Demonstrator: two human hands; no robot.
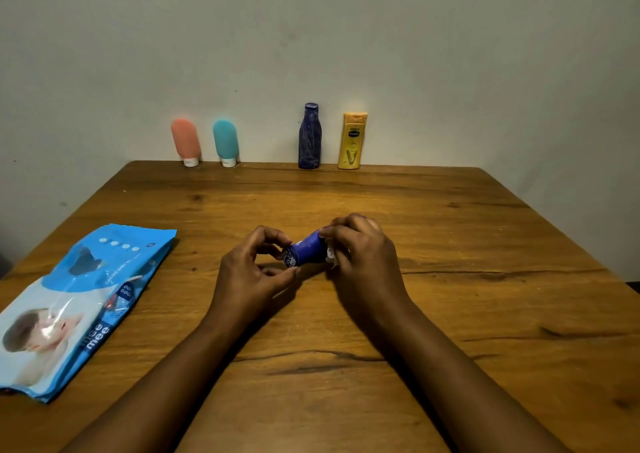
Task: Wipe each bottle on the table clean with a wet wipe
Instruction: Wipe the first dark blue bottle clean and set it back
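Note:
A small blue bottle [306,251] lies on its side between my hands, just above the middle of the wooden table [450,279]. My left hand [254,272] pinches its near end with fingertips. My right hand [363,255] wraps the far end, with a white wet wipe [330,254] showing under the fingers. Along the back edge stand a pink tube [186,142], a teal tube [225,142], a tall dark blue bottle [309,136] and a yellow lotion bottle [353,141].
A blue pack of baby wipes [74,303] lies flat at the table's left front. A plain wall rises right behind the row of bottles.

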